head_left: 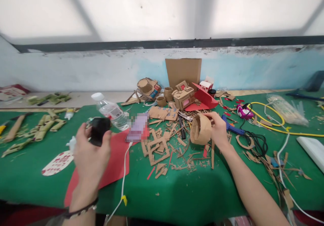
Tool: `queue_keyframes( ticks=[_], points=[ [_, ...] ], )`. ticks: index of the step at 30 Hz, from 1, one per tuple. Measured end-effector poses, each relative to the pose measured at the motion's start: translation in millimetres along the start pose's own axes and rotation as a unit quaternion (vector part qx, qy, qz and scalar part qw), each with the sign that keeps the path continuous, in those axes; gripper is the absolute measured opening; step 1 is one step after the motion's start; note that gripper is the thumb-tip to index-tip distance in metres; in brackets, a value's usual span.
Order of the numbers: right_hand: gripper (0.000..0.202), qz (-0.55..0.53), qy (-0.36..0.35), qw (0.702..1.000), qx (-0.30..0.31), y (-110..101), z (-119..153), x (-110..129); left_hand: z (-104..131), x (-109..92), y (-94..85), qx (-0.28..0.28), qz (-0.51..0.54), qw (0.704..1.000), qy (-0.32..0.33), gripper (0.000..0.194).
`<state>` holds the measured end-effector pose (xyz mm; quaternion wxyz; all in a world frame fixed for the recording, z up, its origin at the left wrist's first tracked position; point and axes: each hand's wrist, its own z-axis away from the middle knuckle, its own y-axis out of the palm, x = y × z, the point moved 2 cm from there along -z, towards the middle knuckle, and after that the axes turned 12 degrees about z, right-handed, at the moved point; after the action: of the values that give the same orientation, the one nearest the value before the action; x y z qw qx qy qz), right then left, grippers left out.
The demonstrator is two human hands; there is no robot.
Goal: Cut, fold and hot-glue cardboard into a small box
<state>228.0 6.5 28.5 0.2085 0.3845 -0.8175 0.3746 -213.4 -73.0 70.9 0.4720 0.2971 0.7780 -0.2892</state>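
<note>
My left hand [89, 158] is closed round a small black device [99, 131] with a smooth, dark face; its exact kind does not show. Over the cardboard scraps [179, 161], my right hand [220, 131] grips a round, hollow cardboard cup [201, 130] by its side, tilted with the opening toward the left. A phone [138, 128] with a lit screen lies between the hands, a white cable [124, 172] running from its lower end. Red paper [115, 161] spreads under the phone and my left forearm. A square cardboard frame [159, 151] rests among the scraps.
A water bottle [112, 113] leans behind the phone. Cardboard models [184, 97] stand near the wall. Right of my right hand are a blue glue gun [232, 126], a purple plug block [244, 111] and a yellow cable [279, 118]. Bamboo pieces [45, 126] lie at left.
</note>
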Motion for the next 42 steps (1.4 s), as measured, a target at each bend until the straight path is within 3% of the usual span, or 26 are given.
queue_keyframes(
  ticks=[1,3,5,8,10,12,14,17,19,21,23,25,30,36,42],
  points=[
    [0.027,0.002,-0.002,1.0,0.0,0.0,0.1,-0.6,5.9,-10.4,12.9,-0.009,-0.022,0.999,0.029,0.088],
    [0.027,0.006,-0.003,1.0,0.001,0.4,0.6,-2.5,17.4,-24.8,45.7,0.001,0.063,0.998,0.03,0.085],
    [0.026,0.008,0.003,1.0,0.005,1.2,1.4,-4.9,29.9,-28.4,85.8,0.06,0.205,0.972,-0.101,0.077],
    [0.024,0.009,0.012,1.0,0.005,2.2,1.9,-8.2,52.9,-25.8,144.7,0.186,0.333,0.866,-0.324,0.048],
    [0.023,0.017,0.016,1.0,0.0,1.9,1.4,-9.4,64.6,-22.6,171.7,0.235,0.375,0.804,-0.398,0.04],
    [0.023,0.021,0.019,1.0,-0.006,0.8,0.5,-9.4,71.1,-19.3,187.2,0.285,0.419,0.747,-0.431,0.042],
    [0.023,0.02,0.023,0.999,-0.01,-0.4,-0.4,-8.6,73.6,-16.4,190.8,0.304,0.457,0.715,-0.433,0.047],
    [0.022,0.018,0.035,0.999,-0.008,-1.1,-1.1,-6.9,78.9,-16.6,182.0,0.333,0.498,0.686,-0.412,0.054],
    [0.022,0.019,0.039,0.999,-0.006,-0.8,-1.1,-6.3,87.3,-20.4,174.7,0.394,0.499,0.665,-0.391,0.074],
    [0.022,0.019,0.036,0.999,-0.004,-0.7,-1.1,-6.2,96.1,-24.2,171.0,0.436,0.487,0.665,-0.36,0.106],
    [0.022,0.022,0.033,0.999,-0.006,-1.4,-1.4,-6.7,102.5,-26.5,172.2,0.445,0.484,0.68,-0.325,0.121],
    [0.021,0.026,0.031,0.999,-0.011,-3.2,-2.2,-7.5,105.6,-27.0,176.4,0.437,0.482,0.698,-0.299,0.118],
    [0.02,0.037,0.028,0.999,-0.027,-7.7,-3.8,-8.9,103.7,-24.4,180.0,0.407,0.47,0.729,-0.287,0.086],
    [0.027,0.034,0.034,0.999,-0.021,-6.8,-2.7,-10.7,103.8,-22.8,175.6,0.409,0.466,0.733,-0.278,0.093],
    [0.028,0.036,0.038,0.999,-0.011,-5.4,-1.6,-13.2,108.0,-23.0,175.8,0.419,0.474,0.726,-0.271,0.088]
  ],
)
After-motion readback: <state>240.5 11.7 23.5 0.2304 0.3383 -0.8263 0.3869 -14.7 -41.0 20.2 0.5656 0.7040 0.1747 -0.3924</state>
